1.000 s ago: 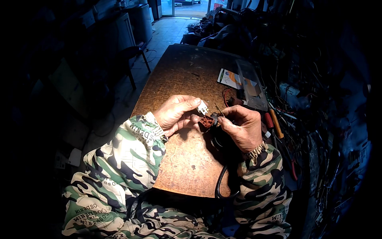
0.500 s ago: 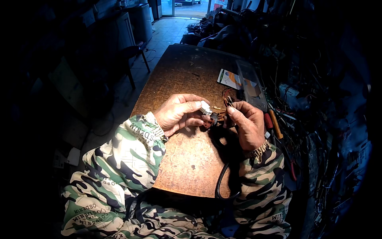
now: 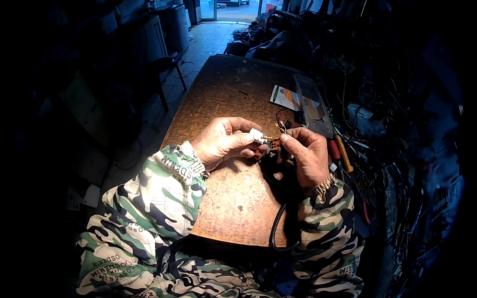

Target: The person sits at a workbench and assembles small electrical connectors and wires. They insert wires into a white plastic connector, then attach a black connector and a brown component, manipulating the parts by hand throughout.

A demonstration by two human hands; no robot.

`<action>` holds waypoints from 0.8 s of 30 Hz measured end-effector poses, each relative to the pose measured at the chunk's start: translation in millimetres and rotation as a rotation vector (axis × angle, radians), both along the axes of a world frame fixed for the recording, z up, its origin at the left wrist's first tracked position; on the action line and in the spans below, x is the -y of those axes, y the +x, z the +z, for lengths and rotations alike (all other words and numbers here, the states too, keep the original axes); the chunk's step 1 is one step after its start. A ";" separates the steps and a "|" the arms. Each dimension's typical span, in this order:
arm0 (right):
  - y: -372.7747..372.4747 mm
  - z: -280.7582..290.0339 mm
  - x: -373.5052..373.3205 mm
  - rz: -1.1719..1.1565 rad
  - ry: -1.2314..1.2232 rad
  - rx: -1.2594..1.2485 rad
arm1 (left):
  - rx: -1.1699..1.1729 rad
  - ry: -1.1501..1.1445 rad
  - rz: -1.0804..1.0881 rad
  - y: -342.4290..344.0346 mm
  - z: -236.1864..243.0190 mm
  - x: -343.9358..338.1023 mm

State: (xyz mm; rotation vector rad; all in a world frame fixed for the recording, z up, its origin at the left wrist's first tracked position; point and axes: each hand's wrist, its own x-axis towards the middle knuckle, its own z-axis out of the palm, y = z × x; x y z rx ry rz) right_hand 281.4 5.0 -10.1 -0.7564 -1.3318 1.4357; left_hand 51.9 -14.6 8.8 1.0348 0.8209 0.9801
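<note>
While your left hand point(image 3: 223, 141) pinches the small white connector point(image 3: 256, 135) between thumb and fingertips, that plug sits just left of the dark reddish component point(image 3: 268, 148) held over the wooden table point(image 3: 233, 198), apparently touching it; whether it is fully seated you cannot tell. Right of the component, your right hand point(image 3: 305, 156) has its fingers closed around its body, thin wires point(image 3: 282, 119) sprouting above. Below it, the black cable point(image 3: 277, 223) hangs toward you. Judging by this, the joining looks under way, not finished. Screwdrivers point(image 3: 340, 151) lie farther right of the component, untouched.
</note>
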 end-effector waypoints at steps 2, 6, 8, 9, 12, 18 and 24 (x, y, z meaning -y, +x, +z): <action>0.2 1.2 0.7 0.005 -0.005 -0.002 | -0.064 0.016 0.005 0.8 -0.7 -0.7; -0.2 3.2 2.1 0.020 -0.004 0.061 | -0.057 0.033 0.018 1.4 1.3 0.7; -0.9 5.2 3.5 0.055 0.031 0.092 | -0.034 0.025 0.029 1.8 2.2 0.8; -2.7 4.6 3.2 0.053 0.037 0.083 | -0.045 0.022 0.031 1.7 3.4 2.1; -1.6 4.3 3.3 0.016 0.038 0.134 | -0.071 0.019 0.021 1.8 5.0 4.3; -2.4 2.5 6.2 -0.072 0.030 0.151 | -0.122 0.041 0.003 5.6 1.4 2.0; -6.2 1.6 5.6 -0.107 0.138 0.200 | -0.153 0.042 0.016 6.3 2.5 3.5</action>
